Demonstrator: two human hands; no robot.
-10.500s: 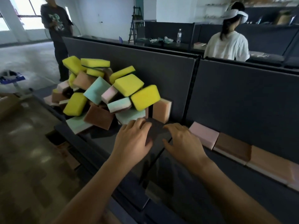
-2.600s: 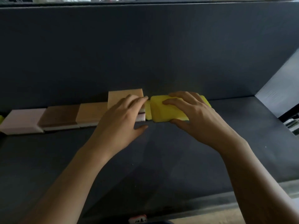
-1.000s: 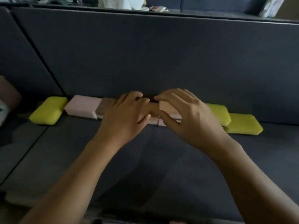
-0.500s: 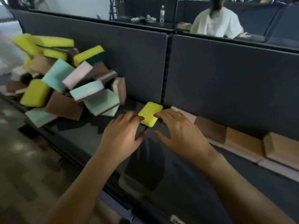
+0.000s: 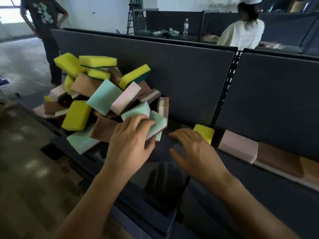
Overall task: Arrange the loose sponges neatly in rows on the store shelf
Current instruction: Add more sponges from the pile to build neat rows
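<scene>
A loose pile of sponges (image 5: 103, 97) in yellow, mint, pink and brown leans against the dark back panel on the left part of the shelf (image 5: 165, 178). My left hand (image 5: 131, 140) grips a mint sponge (image 5: 158, 125) at the pile's right edge, fingers on top and thumb at its front edge. My right hand (image 5: 195, 149) hovers open over the shelf, fingers spread, just left of a yellow sponge (image 5: 204, 132). That yellow sponge starts a row along the back panel, followed by a pink sponge (image 5: 238, 145) and a brown sponge (image 5: 278, 159).
A perforated upright post (image 5: 224, 94) splits the back panel behind the yellow sponge. One person (image 5: 46, 23) stands beyond the pile at the far left. Another person (image 5: 241, 33) sits behind the partition at the back right. Bare floor lies left of the shelf.
My left hand has moved left from beside the yellow sponge to the pile and taken hold of the mint sponge. My right hand stays by the yellow sponge.
</scene>
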